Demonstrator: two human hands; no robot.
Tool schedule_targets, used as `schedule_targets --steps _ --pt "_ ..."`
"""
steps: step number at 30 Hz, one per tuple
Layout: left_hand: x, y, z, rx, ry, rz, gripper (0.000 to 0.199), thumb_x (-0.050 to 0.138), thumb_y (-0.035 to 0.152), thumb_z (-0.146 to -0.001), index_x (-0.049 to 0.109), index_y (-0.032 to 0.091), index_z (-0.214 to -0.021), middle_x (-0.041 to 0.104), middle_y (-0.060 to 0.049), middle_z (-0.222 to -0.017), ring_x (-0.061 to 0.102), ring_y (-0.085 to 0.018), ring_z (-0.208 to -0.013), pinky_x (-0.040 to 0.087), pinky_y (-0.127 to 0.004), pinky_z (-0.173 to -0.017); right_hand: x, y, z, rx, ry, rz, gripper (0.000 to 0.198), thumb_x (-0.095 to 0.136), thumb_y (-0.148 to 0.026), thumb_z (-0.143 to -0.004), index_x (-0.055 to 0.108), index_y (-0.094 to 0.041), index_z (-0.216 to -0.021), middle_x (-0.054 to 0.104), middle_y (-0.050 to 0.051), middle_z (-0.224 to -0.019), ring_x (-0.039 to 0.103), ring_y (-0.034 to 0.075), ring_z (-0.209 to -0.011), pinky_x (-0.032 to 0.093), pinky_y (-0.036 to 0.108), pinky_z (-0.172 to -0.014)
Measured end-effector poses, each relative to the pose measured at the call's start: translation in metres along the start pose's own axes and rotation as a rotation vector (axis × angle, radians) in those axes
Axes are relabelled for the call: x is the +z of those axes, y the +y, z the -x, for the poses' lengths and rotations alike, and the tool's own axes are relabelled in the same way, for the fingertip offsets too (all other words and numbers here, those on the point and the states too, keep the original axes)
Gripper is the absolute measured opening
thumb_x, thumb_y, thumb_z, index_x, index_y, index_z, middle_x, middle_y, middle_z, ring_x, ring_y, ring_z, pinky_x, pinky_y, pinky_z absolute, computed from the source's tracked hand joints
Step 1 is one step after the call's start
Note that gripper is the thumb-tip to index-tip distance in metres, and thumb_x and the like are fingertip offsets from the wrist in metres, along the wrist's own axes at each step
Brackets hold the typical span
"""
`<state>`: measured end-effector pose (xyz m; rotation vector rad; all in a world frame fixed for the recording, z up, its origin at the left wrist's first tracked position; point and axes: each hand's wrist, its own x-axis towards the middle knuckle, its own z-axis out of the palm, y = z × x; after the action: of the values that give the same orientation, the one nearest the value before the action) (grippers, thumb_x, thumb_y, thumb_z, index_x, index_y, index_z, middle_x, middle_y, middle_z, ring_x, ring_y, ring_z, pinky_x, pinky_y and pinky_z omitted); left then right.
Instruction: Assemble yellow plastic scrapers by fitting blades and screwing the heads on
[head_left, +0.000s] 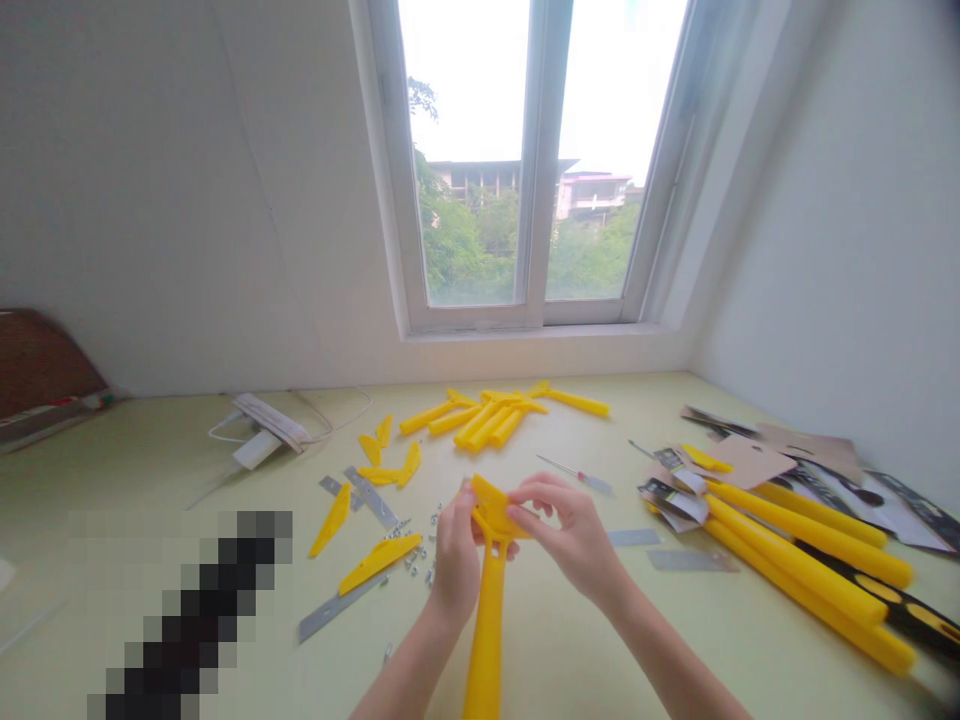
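Note:
A yellow plastic scraper handle (489, 610) points toward me, its wide head at the far end between my hands. My left hand (456, 550) is closed around the left side of that head. With thumb and fingers, my right hand (564, 522) pinches the right side of a yellow triangular cover piece (491, 503) lying over the head. What lies under the cover is hidden. Left of my left hand are scattered small screws (411, 562), a yellow cover piece (381, 563) on a metal blade (322, 617), and another cover piece (330, 522).
More yellow handles (480, 425) lie in a group near the window. At right are packaged long-handled scrapers (810, 560) and cardboard (750, 462). A screwdriver (576, 474) and flat blades (690, 560) lie beyond my right hand. A power strip (271, 420) sits at back left.

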<state>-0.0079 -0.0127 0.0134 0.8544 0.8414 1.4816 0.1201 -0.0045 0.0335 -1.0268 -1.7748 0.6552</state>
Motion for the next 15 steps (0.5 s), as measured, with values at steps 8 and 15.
schedule_targets --steps 8,15 --pt "0.0079 0.0043 0.0028 0.003 0.010 0.019 0.040 0.040 0.050 -0.078 0.052 0.014 -0.066 0.058 -0.001 -0.053 0.056 -0.013 -0.044 0.043 -0.023 -0.044 0.0007 0.0043 0.0000 -0.063 0.027 0.000 0.016 0.055 -0.027 -0.077 0.069 -0.021 -0.081 0.061 0.005 -0.075 0.056 0.018 -0.074 0.046 0.030 -0.068" --pt "0.0058 0.0019 0.0015 0.007 0.010 0.003 0.040 0.038 0.049 -0.079 0.050 0.014 -0.066 0.057 -0.001 -0.051 0.056 -0.014 -0.045 0.042 -0.023 -0.043 0.0020 0.0049 -0.0003 -0.120 0.029 0.054 0.015 0.054 -0.023 -0.079 0.069 -0.020 -0.081 0.060 0.005 -0.074 0.055 0.017 -0.074 0.045 0.030 -0.068"
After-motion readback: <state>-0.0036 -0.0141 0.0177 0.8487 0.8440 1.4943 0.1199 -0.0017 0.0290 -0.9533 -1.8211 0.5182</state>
